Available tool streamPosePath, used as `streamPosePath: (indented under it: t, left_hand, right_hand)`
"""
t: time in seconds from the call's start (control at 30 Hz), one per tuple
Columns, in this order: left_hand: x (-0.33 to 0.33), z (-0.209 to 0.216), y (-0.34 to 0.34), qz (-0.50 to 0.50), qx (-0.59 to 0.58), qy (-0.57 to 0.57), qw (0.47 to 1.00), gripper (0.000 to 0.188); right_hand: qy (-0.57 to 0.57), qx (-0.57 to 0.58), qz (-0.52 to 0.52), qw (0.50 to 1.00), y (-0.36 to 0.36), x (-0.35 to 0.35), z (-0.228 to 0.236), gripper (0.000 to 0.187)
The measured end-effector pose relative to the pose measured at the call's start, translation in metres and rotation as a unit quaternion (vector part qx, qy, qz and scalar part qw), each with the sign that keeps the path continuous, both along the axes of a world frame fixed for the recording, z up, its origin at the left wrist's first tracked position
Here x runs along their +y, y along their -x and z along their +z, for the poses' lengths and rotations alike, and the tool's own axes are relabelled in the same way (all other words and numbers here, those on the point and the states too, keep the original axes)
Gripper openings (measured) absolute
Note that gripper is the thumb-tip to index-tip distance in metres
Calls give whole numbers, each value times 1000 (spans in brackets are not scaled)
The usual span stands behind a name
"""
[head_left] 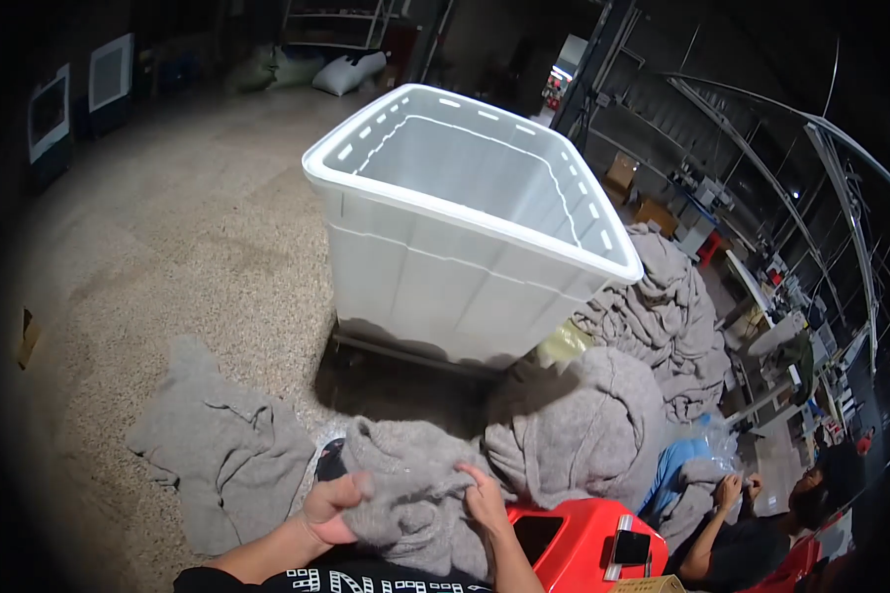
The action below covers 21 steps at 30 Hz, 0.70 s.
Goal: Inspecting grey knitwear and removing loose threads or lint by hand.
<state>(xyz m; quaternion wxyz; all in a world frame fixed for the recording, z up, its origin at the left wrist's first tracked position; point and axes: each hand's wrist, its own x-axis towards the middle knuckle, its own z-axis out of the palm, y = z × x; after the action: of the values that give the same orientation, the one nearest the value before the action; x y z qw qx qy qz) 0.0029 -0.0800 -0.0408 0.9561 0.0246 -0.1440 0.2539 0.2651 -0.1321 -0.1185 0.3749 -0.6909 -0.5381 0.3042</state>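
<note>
A grey-brown knitted garment [410, 465] is bunched over my lap, between my two hands. My left hand [334, 506] grips its left side, with the thumb on top and the fingers partly hidden by the fabric. On the garment's right side, my right hand [484, 502] pinches the knit with its fingers bent. Another grey knitted garment [227, 445] lies spread and crumpled on the floor to the left. A big bundle of the same knit [583, 425] sits just beyond my right hand.
A large white plastic bin [445, 267] stands ahead on a dark wheeled base. More grey knitwear [663, 316] is heaped to its right. A red plastic stool [583, 539] holding a dark-screened device [627, 550] is beside my right arm. A co-worker [752, 539] sits at the lower right, hands raised.
</note>
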Motion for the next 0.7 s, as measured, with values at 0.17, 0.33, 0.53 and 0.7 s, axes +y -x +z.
streamPosePath:
  t: [0.17, 0.33, 0.53, 0.7]
  left_hand:
    - [26, -11, 24, 103, 243, 85, 961, 46]
    - [40, -21, 39, 162, 310, 154, 924, 45]
    - [37, -7, 47, 216, 291, 135, 922, 41]
    - [21, 4, 41, 192, 297, 80, 932, 31]
  right_hand:
    - [11, 101, 16, 995, -10, -19, 26, 49]
    - [-15, 156, 39, 987, -2, -28, 57, 49]
    - [-52, 130, -23, 990, 0, -29, 71, 48]
    - [-85, 108, -76, 988, -5, -27, 61, 46]
